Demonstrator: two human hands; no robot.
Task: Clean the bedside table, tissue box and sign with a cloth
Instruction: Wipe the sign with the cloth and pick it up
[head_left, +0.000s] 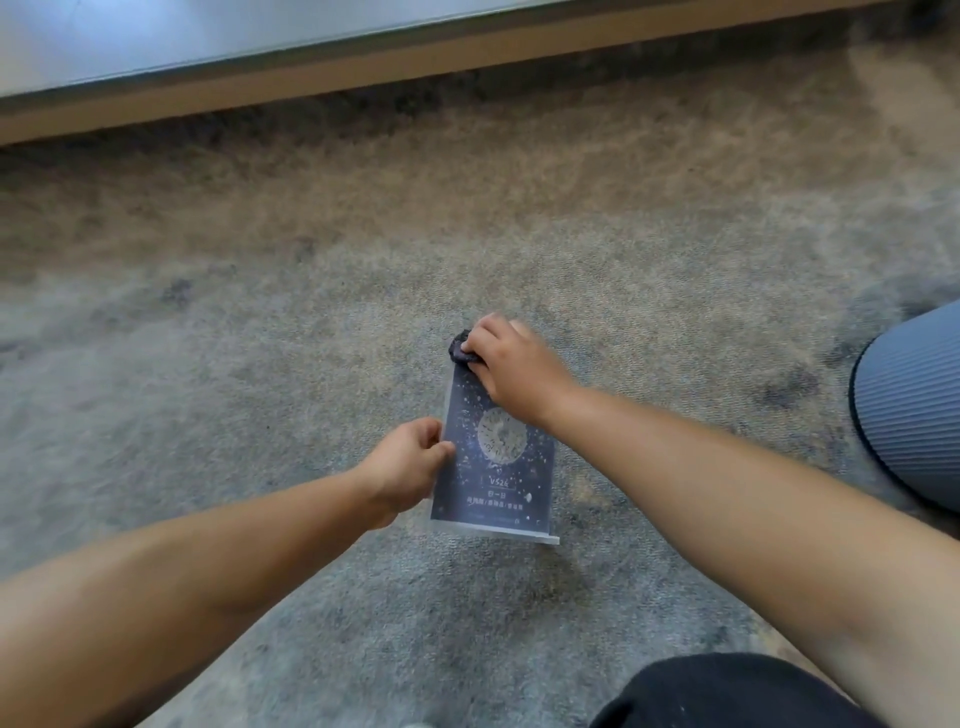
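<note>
At the bottom right of the frame a patch of dark clothing (727, 693) is seen, and from the lower corners two bare forearms are stretched toward the middle. The sign (493, 467), a dark card with a pale disc and light lettering in a clear stand, is held above the carpet (260, 338) just right of centre. Its left edge is pinched by the left hand (408, 465), fingers closed on it. Further up, the right hand (506, 364) is clenched around a bunched dark cloth (460, 351), which is pressed against the sign's top edge. The sign is judged to be mid-wipe, with only its upper part being treated. Neither the bedside table nor the tissue box is shown, so their state cannot be told. A ribbed grey object (914, 405) is seen at the right edge, and a wooden strip (415, 67) along the top.
</note>
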